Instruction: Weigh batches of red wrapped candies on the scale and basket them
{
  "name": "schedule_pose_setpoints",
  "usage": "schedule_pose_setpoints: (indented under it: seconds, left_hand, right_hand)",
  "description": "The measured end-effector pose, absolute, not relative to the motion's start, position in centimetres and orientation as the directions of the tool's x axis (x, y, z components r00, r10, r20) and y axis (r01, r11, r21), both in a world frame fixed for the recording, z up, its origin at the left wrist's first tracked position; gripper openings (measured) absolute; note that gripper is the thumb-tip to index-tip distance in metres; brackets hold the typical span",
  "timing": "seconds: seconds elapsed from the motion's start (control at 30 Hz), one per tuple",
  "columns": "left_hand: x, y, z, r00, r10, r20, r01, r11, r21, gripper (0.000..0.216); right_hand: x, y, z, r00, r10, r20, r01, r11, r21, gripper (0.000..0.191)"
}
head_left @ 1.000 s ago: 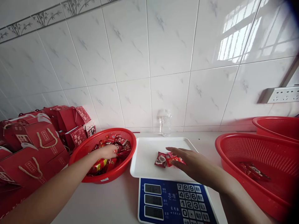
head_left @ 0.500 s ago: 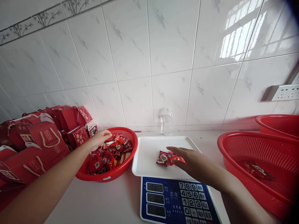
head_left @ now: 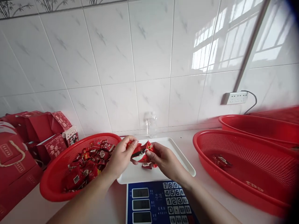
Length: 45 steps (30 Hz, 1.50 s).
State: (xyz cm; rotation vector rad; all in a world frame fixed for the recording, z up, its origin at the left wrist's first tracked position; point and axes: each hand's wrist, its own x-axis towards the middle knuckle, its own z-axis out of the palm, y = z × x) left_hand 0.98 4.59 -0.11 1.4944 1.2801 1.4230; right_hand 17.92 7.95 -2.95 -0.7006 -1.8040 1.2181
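Note:
Over the weighing tray, my left hand (head_left: 121, 155) is closed, pinching one end of a red snack packet (head_left: 140, 154). My right hand (head_left: 167, 160) is closed on the other end of it, thumb on the front. A dark red packet (head_left: 147, 166) lies beneath on the white tray (head_left: 184, 157), partly hidden by the held one. Below the tray sits the scale's blue keypad panel (head_left: 158, 203). To my left a red basket (head_left: 50, 186) holds many small red packets (head_left: 93, 158).
On the right stands a large red basket (head_left: 201, 152) with a dark packet (head_left: 221, 161) inside, another red basket (head_left: 233, 121) behind it. Red gift boxes (head_left: 21, 158) crowd the left. A clear plastic bottle (head_left: 152, 124) is by the tiled wall, and a power strip (head_left: 235, 98) hangs right.
My left hand has come out of the left basket to above the tray. My right hand has closed, and both now hold a packet. The view has turned to the right.

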Motion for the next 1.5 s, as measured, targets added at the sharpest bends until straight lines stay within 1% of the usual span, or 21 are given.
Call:
schedule_pose_setpoints:
  seconds: [0.1, 0.2, 0.27, 0.33, 0.4, 0.47, 0.57, 0.67, 0.73, 0.8, 0.87, 0.93, 1.03, 1.1, 1.2, 1.27, 1.4, 1.5]
  left_hand:
    - [1.9, 5.0, -1.3, -0.154, 0.927, 0.341, 0.110, -0.326, 0.939, 0.039]
    - [2.1, 5.4, -2.0, -0.235, 0.925, 0.298, -0.081, -0.324, 0.943, 0.039]
    - [2.1, 5.6, -2.2, -0.219, 0.941, 0.257, -0.173, -0.297, 0.939, 0.043]
    - [2.3, 5.6, -2.3, -0.098, 0.969, 0.225, -0.163, -0.239, 0.957, 0.047]
    - [2.5, 5.6, -2.7, 0.042, 0.980, 0.196, -0.070, -0.193, 0.979, 0.050]
    - [2.7, 5.7, -3.3, 0.111, 0.977, 0.181, 0.011, -0.183, 0.983, 0.050]
    - [2.4, 6.1, -4.1, 0.069, 0.981, 0.179, 0.029, -0.181, 0.983, 0.048]
    - [1.3, 6.4, -4.4, -0.059, 0.983, 0.175, -0.010, -0.176, 0.984, 0.040]
    - [0.4, 6.5, -4.1, -0.149, 0.975, 0.167, -0.070, -0.179, 0.981, 0.037]
    - [-0.4, 6.4, -3.6, -0.202, 0.968, 0.148, -0.146, -0.180, 0.973, 0.040]
    - [-0.8, 6.4, -3.2, -0.210, 0.968, 0.137, -0.201, -0.179, 0.963, 0.047]
    - [-0.8, 6.3, -3.0, -0.195, 0.971, 0.139, -0.218, -0.181, 0.959, 0.053]
    - [-0.6, 6.3, -3.3, -0.181, 0.972, 0.153, -0.188, -0.187, 0.964, 0.052]
    - [-0.4, 6.3, -3.6, -0.158, 0.973, 0.168, -0.149, -0.192, 0.970, 0.047]
    - [-0.3, 6.3, -4.0, -0.115, 0.974, 0.196, -0.075, -0.205, 0.976, 0.040]
    - [-0.2, 6.4, -4.1, -0.099, 0.972, 0.215, -0.028, -0.219, 0.975, 0.037]
    - [-0.1, 6.5, -4.1, -0.099, 0.970, 0.221, 0.040, -0.219, 0.975, 0.037]
    - [0.1, 6.5, -4.1, -0.091, 0.973, 0.213, 0.112, -0.203, 0.973, 0.037]
  right_hand:
    - [18.2, 8.5, -2.8, -0.395, 0.831, 0.393, 0.039, 0.442, -0.896, 0.031]
    - [18.4, 8.9, -2.9, -0.325, 0.847, 0.420, 0.067, 0.463, -0.884, 0.030]
    - [18.4, 9.0, -2.9, -0.286, 0.861, 0.420, 0.093, 0.462, -0.882, 0.031]
    - [18.4, 8.9, -3.0, -0.268, 0.866, 0.422, 0.110, 0.463, -0.880, 0.032]
    - [18.4, 8.9, -2.9, -0.277, 0.864, 0.421, 0.117, 0.465, -0.877, 0.032]
    - [18.4, 8.9, -2.9, -0.325, 0.853, 0.408, 0.116, 0.464, -0.878, 0.032]
    - [18.7, 9.4, -3.0, -0.371, 0.838, 0.400, 0.104, 0.466, -0.879, 0.030]
    - [19.9, 10.6, -2.9, -0.283, 0.855, 0.434, 0.121, 0.481, -0.868, 0.030]
    - [21.1, 11.6, -2.9, -0.202, 0.885, 0.420, 0.199, 0.457, -0.867, 0.027]
    - [22.4, 12.6, -2.9, -0.125, 0.918, 0.377, 0.351, 0.396, -0.848, 0.026]
    - [23.3, 13.5, -3.2, -0.062, 0.937, 0.344, 0.489, 0.328, -0.808, 0.035]
    - [23.5, 14.2, -3.7, -0.039, 0.947, 0.319, 0.562, 0.285, -0.777, 0.046]
    - [23.2, 14.7, -4.6, -0.111, 0.957, 0.269, 0.598, 0.280, -0.751, 0.059]
    - [22.8, 14.5, -5.0, -0.190, 0.951, 0.243, 0.643, 0.308, -0.701, 0.060]
    - [22.6, 13.7, -4.8, -0.297, 0.928, 0.226, 0.708, 0.372, -0.600, 0.047]
    - [22.5, 13.0, -4.4, -0.366, 0.908, 0.205, 0.723, 0.416, -0.552, 0.038]
    - [22.2, 12.0, -3.4, -0.549, 0.824, 0.136, 0.690, 0.539, -0.483, 0.024]
    - [22.3, 11.6, -2.8, -0.604, 0.790, 0.107, 0.681, 0.581, -0.446, 0.019]
